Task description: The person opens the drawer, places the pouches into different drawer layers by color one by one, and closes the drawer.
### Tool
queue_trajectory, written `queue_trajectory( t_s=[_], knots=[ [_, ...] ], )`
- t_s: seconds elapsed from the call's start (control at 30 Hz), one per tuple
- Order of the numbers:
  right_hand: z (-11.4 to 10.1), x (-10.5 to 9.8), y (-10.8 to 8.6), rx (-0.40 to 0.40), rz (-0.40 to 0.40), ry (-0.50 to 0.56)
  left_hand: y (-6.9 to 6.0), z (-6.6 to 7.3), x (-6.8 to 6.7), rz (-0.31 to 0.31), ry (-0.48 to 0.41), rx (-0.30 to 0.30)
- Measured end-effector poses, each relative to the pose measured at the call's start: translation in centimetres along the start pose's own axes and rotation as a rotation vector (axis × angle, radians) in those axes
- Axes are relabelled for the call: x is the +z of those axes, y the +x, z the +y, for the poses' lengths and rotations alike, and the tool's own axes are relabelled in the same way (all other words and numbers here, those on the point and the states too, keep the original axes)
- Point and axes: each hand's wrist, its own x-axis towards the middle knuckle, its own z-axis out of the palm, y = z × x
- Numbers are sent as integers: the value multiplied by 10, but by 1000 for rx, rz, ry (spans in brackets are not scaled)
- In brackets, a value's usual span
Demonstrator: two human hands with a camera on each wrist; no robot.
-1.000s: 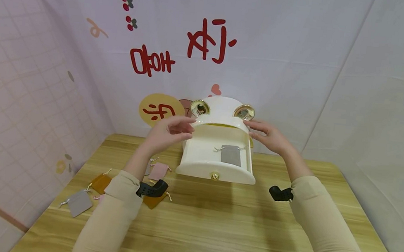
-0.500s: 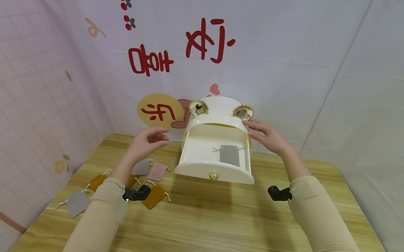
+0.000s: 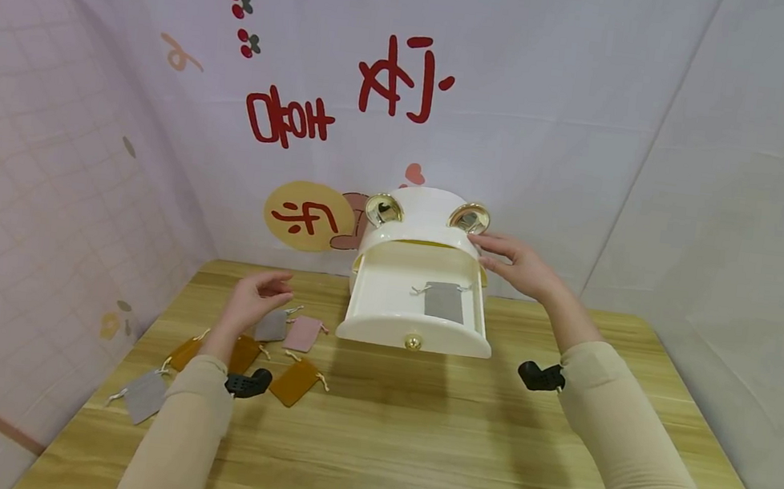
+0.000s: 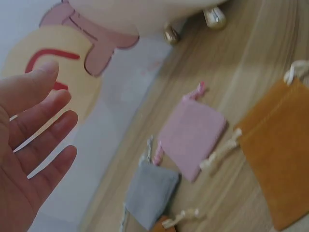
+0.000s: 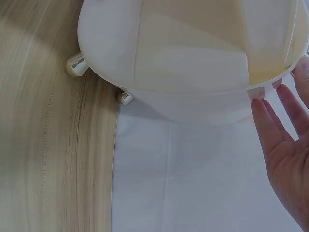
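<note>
A white frog-shaped drawer box stands at the back of the table, its drawer pulled out toward me. Inside the drawer lies a grey drawstring pouch. My right hand touches the box's right side with extended fingertips; the right wrist view shows them against its edge. Holding nothing, my left hand hovers over the table's left part with relaxed fingers. Near it lie a grey pouch, a pink pouch and an orange pouch.
Further left on the table lie another orange pouch and a grey pouch. One more orange pouch is partly hidden by my left wrist. A printed cloth hangs behind the table. Gold feet hold up the box.
My left hand has moved from beside the drawer leftward and down to the pouches on the table. The right hand stays at the box, and the grey pouch in the drawer has not moved.
</note>
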Motion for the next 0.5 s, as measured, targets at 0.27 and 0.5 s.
queue_trajectory(
  t_s=[0.27, 0.5],
  knots=[
    [0, 0, 0, -13, 4, -5, 0, -27, -2, -21, 30, -45],
    [1, 0, 1, -20, 1, -7, -5, -47, -1, -32, 25, -109]
  ],
)
